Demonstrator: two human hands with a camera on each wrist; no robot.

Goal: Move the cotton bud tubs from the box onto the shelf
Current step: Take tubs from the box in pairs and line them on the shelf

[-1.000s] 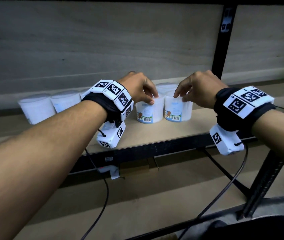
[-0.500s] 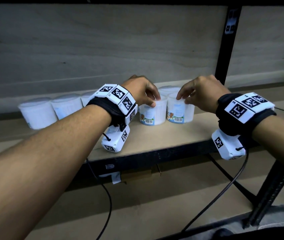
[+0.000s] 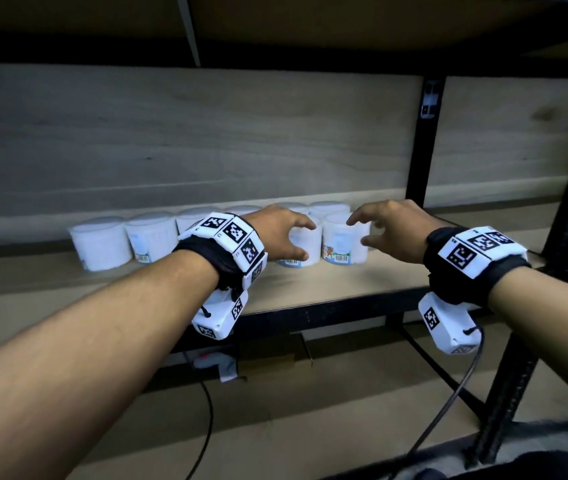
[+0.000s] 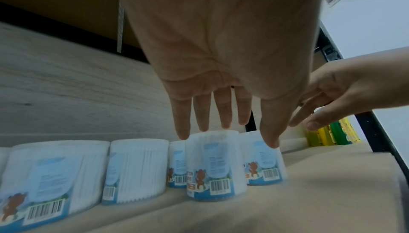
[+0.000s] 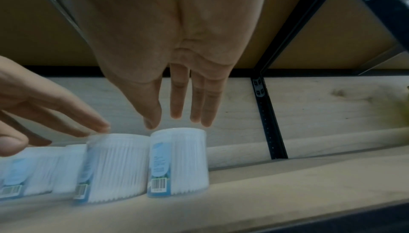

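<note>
standing just below spread fingers (image 4: 223, 114), two tubs (image 3: 343, 242).

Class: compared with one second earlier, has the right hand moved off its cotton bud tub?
Yes. The right hand has let go and drawn back toward the shelf's front edge; the tub stands free.

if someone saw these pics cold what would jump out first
Two bare forearms reach in, with the left hand and right hand spread open above two cotton bud tubs at the front of the shelf, holding nothing. White marker-covered wrist bands stand out against the dim rack. Behind, a row of tubs runs left along the wooden back panel.
</note>
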